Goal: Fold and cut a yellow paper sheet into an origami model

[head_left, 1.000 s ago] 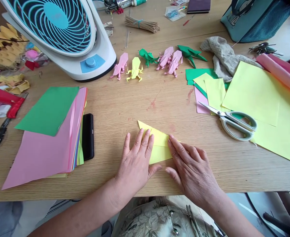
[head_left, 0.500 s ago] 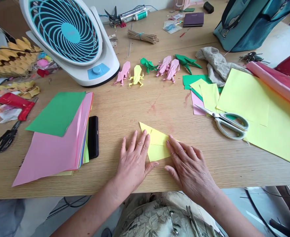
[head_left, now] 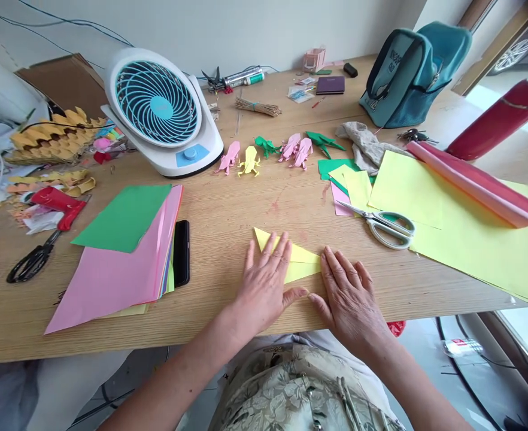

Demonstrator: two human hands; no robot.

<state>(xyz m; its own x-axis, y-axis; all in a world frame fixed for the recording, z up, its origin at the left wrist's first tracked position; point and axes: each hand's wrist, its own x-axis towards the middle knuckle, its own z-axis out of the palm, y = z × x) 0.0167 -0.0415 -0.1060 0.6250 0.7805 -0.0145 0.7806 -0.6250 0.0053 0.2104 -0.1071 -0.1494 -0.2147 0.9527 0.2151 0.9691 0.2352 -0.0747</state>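
Note:
A folded piece of yellow paper (head_left: 300, 263) lies flat on the wooden table near its front edge, with a pointed corner at its upper left. My left hand (head_left: 268, 284) rests palm down over the paper's left part, fingers stretched out and hiding some of it. At the paper's right end, my right hand (head_left: 347, 293) lies flat with its fingertips touching the edge. The two thumbs nearly meet below the paper. Beyond stand finished folded figures: a yellow paper frog (head_left: 249, 161), a pink one (head_left: 229, 157) and a green one (head_left: 266, 145), among others.
Scissors (head_left: 383, 224) lie on yellow sheets (head_left: 479, 257) at the right. A stack of coloured paper (head_left: 115, 278) and a black phone (head_left: 182, 252) are at left. A fan (head_left: 160, 108), a teal bag (head_left: 407, 78) and a red bottle (head_left: 500, 117) stand farther back.
My left hand has slid right over the yellow paper, covering more of its middle. My right hand has shifted to the paper's right tip. The head view has tilted up, showing more wall.

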